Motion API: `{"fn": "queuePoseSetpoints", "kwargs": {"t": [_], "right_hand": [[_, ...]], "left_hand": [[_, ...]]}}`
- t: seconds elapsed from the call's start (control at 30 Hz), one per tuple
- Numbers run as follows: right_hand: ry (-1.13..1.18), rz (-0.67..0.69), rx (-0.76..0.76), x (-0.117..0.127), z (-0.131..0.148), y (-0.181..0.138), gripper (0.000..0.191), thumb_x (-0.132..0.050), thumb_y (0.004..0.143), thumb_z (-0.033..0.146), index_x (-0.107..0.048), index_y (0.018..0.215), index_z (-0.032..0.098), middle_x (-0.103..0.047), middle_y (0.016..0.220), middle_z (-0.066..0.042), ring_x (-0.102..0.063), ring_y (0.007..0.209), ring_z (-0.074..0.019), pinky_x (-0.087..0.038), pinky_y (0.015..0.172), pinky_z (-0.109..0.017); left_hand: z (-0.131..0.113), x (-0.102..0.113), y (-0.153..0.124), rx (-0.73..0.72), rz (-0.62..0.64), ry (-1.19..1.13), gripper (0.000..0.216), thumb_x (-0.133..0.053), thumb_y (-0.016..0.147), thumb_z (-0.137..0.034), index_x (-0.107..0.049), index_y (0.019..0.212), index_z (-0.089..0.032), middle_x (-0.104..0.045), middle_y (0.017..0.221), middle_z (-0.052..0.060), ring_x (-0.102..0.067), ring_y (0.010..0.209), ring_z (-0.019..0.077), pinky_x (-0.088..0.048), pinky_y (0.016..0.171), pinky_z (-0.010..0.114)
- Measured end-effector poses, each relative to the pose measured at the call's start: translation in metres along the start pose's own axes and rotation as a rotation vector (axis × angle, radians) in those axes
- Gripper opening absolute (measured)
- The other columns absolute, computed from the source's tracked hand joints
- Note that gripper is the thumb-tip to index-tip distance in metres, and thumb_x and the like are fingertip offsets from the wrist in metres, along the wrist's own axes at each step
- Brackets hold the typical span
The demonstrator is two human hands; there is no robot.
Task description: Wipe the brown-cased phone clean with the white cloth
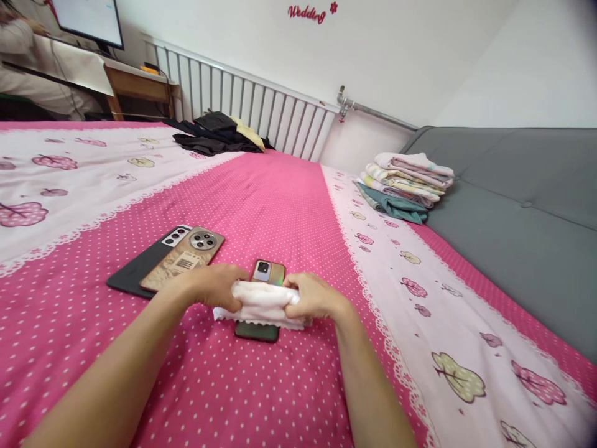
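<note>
A green phone (265, 272) lies face down on the pink dotted bedsheet (261, 199). A bunched white cloth (262, 303) lies across its middle. My left hand (215, 286) grips the cloth's left end with closed fingers. At the cloth's right end my right hand (313, 297) is closed on it too. Only the phone's camera end and its near edge (256, 332) show past the cloth.
Two more phones lie left of my hands, a gold one (184, 258) overlapping a black one (140, 267). Folded cloths (405, 180) are stacked at the right by a grey sofa (513, 205). Dark clothes (214, 134) lie near the radiator. A person sits at a desk far left.
</note>
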State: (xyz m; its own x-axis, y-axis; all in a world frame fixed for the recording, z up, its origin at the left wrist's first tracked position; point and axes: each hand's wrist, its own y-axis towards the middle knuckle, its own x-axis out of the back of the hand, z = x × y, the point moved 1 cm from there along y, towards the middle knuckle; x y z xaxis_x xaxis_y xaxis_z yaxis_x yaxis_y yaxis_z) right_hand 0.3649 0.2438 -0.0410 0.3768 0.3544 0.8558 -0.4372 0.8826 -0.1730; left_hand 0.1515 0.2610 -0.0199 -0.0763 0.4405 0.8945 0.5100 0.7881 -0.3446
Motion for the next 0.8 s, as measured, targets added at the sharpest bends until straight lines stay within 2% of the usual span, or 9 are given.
{"fn": "queuePoseSetpoints", "kwargs": {"t": [0.2, 0.5, 0.7, 0.8], "right_hand": [[-0.049, -0.187, -0.003, -0.006, -0.006, 0.008, 0.03, -0.061, 0.061, 0.032, -0.06, 0.089, 0.022, -0.062, 0.078, 0.001, -0.052, 0.068, -0.0142, -0.03, 0.054, -0.022], [-0.211, -0.548, -0.03, -0.019, -0.009, 0.022, 0.021, -0.054, 0.072, 0.022, -0.055, 0.093, 0.022, -0.061, 0.091, -0.003, -0.052, 0.083, -0.0177, -0.032, 0.064, -0.025], [-0.289, -0.7, -0.048, -0.028, -0.013, 0.029, 0.016, -0.051, 0.078, 0.015, -0.055, 0.092, 0.021, -0.058, 0.094, -0.004, -0.049, 0.09, -0.0192, -0.036, 0.071, -0.027], [-0.283, -0.781, -0.036, -0.031, -0.015, 0.031, 0.019, -0.048, 0.081, 0.013, -0.057, 0.096, 0.021, -0.058, 0.096, -0.005, -0.048, 0.093, -0.0198, -0.037, 0.076, -0.028]], "left_hand": [[0.007, -0.006, 0.01, 0.048, -0.163, 0.082, 0.027, -0.053, 0.062, -0.029, -0.057, 0.087, -0.021, -0.066, 0.08, 0.004, -0.061, 0.074, 0.0218, -0.036, 0.056, 0.026], [0.003, -0.019, 0.031, 0.174, -0.484, 0.242, 0.026, -0.048, 0.075, -0.027, -0.05, 0.099, -0.02, -0.065, 0.093, 0.009, -0.062, 0.086, 0.0275, -0.04, 0.061, 0.031], [0.004, -0.029, 0.043, 0.188, -0.677, 0.247, 0.018, -0.045, 0.08, -0.022, -0.05, 0.097, -0.019, -0.061, 0.093, 0.007, -0.06, 0.083, 0.0237, -0.038, 0.058, 0.029], [0.005, -0.032, 0.048, 0.192, -0.776, 0.209, 0.017, -0.044, 0.081, -0.015, -0.051, 0.095, -0.019, -0.058, 0.093, 0.007, -0.058, 0.086, 0.0231, -0.038, 0.058, 0.029]]}}
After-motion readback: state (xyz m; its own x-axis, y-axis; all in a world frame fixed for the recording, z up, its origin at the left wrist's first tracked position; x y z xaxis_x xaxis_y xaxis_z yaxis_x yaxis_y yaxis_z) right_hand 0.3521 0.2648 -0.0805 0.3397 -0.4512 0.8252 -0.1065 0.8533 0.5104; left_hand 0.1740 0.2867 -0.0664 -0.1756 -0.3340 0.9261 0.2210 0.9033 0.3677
